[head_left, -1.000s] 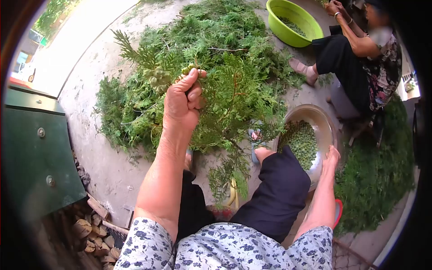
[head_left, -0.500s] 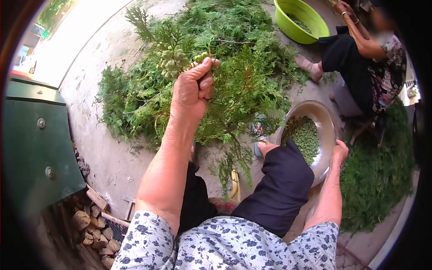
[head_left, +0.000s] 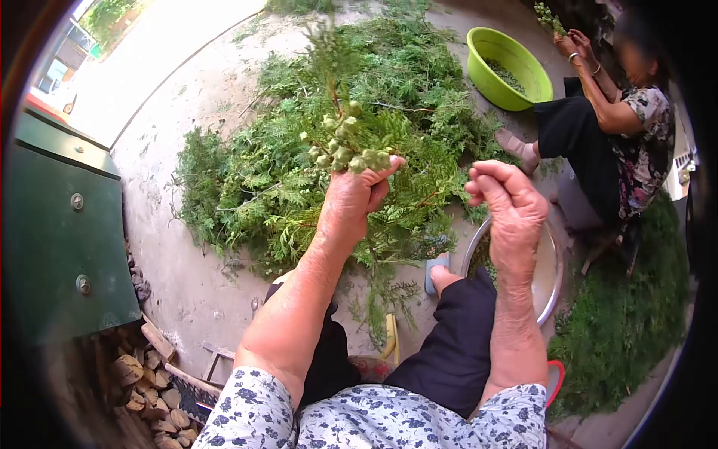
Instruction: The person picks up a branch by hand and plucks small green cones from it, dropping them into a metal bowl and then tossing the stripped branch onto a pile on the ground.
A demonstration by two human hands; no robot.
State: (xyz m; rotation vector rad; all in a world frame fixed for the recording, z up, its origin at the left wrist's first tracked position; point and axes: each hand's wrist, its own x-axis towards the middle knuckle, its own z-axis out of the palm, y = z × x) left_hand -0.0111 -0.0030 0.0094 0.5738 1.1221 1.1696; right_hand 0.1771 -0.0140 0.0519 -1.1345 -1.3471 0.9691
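My left hand (head_left: 363,196) is closed around a conifer sprig, its thumb pointing right. Pale green cones (head_left: 342,146) cluster just above that hand, and feathery green foliage (head_left: 329,63) rises beyond them, slightly blurred. My right hand (head_left: 508,206) is raised to the right, apart from the sprig, with thumb and fingers curled together; whether anything is between them cannot be seen. Below it, a metal bowl (head_left: 552,280) rests by my right leg, partly covered by my forearm and holding green cones (head_left: 482,258).
A pile of cut conifer branches (head_left: 299,172) covers the ground ahead. A lime-green basin (head_left: 479,67) stands at the upper right beside a seated person (head_left: 636,120) holding a sprig. More greenery (head_left: 621,322) lies at right. A green metal box (head_left: 67,232) and firewood (head_left: 149,389) are at left.
My right hand has left the bowl's rim and risen toward the sprig. The left hand has moved right and lower, turning the cone cluster above it. The seated person's sprig has come into view.
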